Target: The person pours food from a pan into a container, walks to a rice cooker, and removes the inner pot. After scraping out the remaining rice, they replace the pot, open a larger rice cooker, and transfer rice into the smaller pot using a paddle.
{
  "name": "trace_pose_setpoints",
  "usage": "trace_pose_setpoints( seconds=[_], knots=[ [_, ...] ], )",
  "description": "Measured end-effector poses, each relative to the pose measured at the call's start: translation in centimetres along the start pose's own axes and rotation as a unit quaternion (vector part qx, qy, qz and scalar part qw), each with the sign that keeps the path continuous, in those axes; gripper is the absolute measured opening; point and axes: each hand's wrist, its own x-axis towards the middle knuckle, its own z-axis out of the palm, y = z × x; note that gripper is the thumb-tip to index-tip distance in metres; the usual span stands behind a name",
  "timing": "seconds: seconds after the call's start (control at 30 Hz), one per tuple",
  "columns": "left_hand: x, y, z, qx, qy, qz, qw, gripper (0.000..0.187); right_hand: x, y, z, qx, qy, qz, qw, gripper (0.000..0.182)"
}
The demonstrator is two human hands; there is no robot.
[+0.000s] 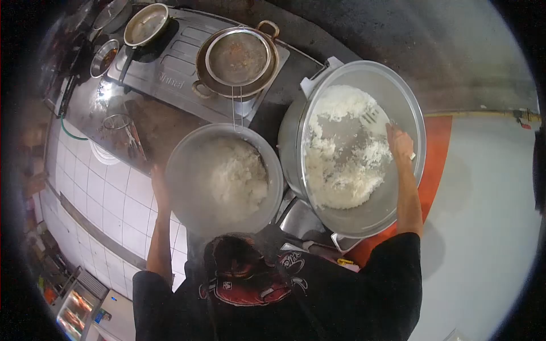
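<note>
My right hand is closed around a white slotted spatula, its slotted end inside a large metal steamer pot. White cooked rice lies in a broken ring over the grey bottom of this pot. At the left, my left hand grips the side of a round metal bowl; the bowl hides part of its fingers. A heap of rice fills the bowl's right side, blurred by steam. The bowl sits close beside the pot, in front of my body.
A sieve rests over a two-handled wok on the stove. A frying pan and a small metal bowl stand further left. Tongs lie near the counter's edge. A pale wall rises at the right.
</note>
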Motion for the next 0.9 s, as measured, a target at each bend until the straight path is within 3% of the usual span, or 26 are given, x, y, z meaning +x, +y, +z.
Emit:
trace_pose_setpoints(
  seconds=[0.1,0.17,0.3,0.37,0.4,0.47,0.5,0.57,0.6,0.67,0.7,0.77,0.8,0.83,0.87,0.9],
  knots=[
    [0.6,3.4,-1.1,0.054,-0.027,0.003,0.998,0.033,2.1,0.1,-0.3,0.041,0.037,-0.058,0.997,0.044],
    [0.5,4.6,-1.1,-0.027,-0.019,-0.012,0.999,0.032,2.9,-0.3,-1.1,0.052,0.017,-0.084,0.995,0.042],
    [0.7,6.9,-1.6,-0.015,-0.022,0.029,0.999,0.032,4.6,-1.9,-0.7,0.055,-0.002,-0.123,0.991,0.041],
    [0.6,6.2,-1.4,-0.136,-0.037,-0.060,0.988,0.034,4.7,-2.6,-0.6,0.075,0.011,-0.157,0.985,0.042],
    [0.3,5.1,-1.3,-0.137,-0.035,-0.063,0.988,0.034,4.5,-2.9,-0.6,0.073,0.011,-0.160,0.984,0.042],
    [0.2,3.9,-1.4,0.104,-0.050,0.030,0.993,0.039,4.1,-3.6,-1.0,0.078,0.012,-0.183,0.980,0.043],
    [0.0,3.4,-1.3,0.104,-0.047,0.028,0.993,0.039,4.0,-3.6,-0.5,0.078,0.015,-0.186,0.979,0.043],
    [0.6,5.8,-1.7,-0.129,-0.023,-0.079,0.988,0.040,3.6,-3.9,0.2,0.023,-0.009,-0.198,0.980,0.044],
    [0.7,5.4,-1.6,-0.129,-0.020,-0.079,0.988,0.040,3.2,-4.1,0.4,0.023,-0.006,-0.200,0.979,0.044],
    [0.2,3.5,-1.1,-0.093,-0.006,0.009,0.996,0.042,0.9,-6.1,-0.4,0.108,-0.020,-0.211,0.971,0.046],
    [0.1,2.4,-0.7,-0.093,-0.005,0.008,0.996,0.042,0.0,-7.1,-0.1,0.106,-0.053,-0.217,0.969,0.046],
    [-0.3,0.5,0.2,0.133,0.106,0.202,0.965,0.043,-3.2,-11.2,-1.3,0.104,-0.113,-0.246,0.957,0.047],
    [-0.4,1.3,0.0,0.133,0.107,0.200,0.965,0.043,-5.0,-13.3,-3.0,0.104,-0.139,-0.270,0.947,0.046],
    [0.0,3.0,-0.7,0.041,0.066,0.120,0.990,0.044,-6.3,-13.2,-3.2,0.107,-0.138,-0.272,0.946,0.046],
    [0.1,4.2,-1.1,-0.053,0.023,0.038,0.998,0.045,-7.7,-12.7,-3.3,0.180,-0.154,-0.260,0.936,0.046],
    [0.4,4.7,-1.2,-0.051,0.027,0.039,0.998,0.045,-8.6,-12.3,-3.4,0.253,-0.166,-0.246,0.921,0.045]
  ],
)
